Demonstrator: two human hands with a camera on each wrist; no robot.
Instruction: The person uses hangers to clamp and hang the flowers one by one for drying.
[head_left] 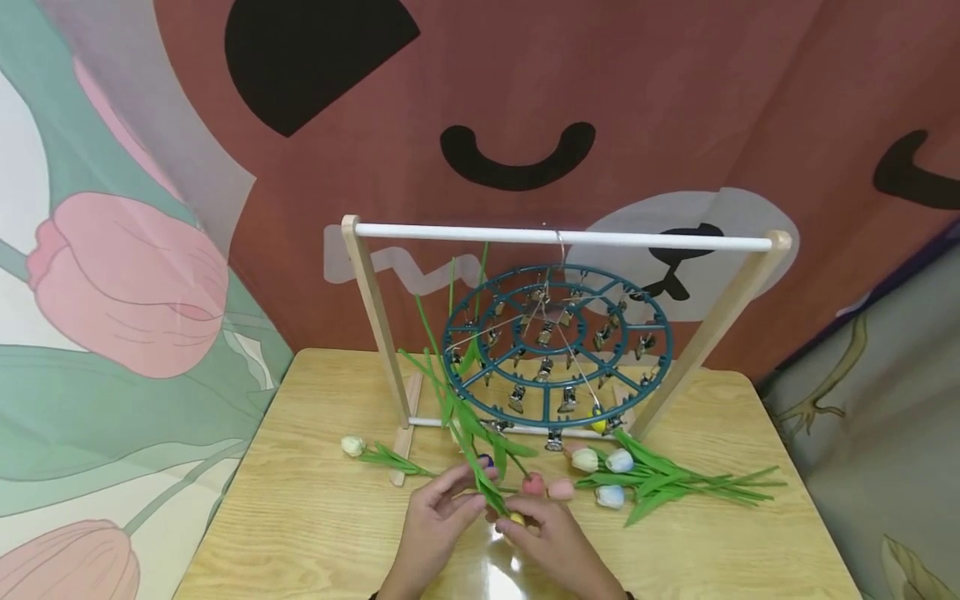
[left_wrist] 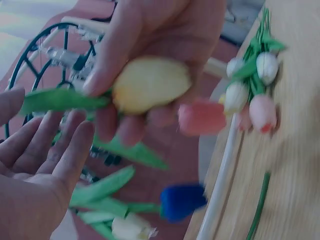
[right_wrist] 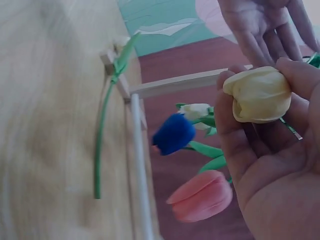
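Note:
Pinched in my right hand is a yellow artificial tulip, its bloom lying along the fingers near the palm. The green leaf runs from the bloom toward my left hand. The fingers of that hand are loosely spread below the leaf, with the thumb at its far end. Beyond the hands, a blue tulip, a pink tulip and a white tulip hang head down. A teal round clip hanger with many metal clips hangs just past the hands.
The hanger hooks on the white bar of a wooden stand. One white tulip lies at the left of the table. At right lies a bunch of tulips. A patterned curtain closes off the back.

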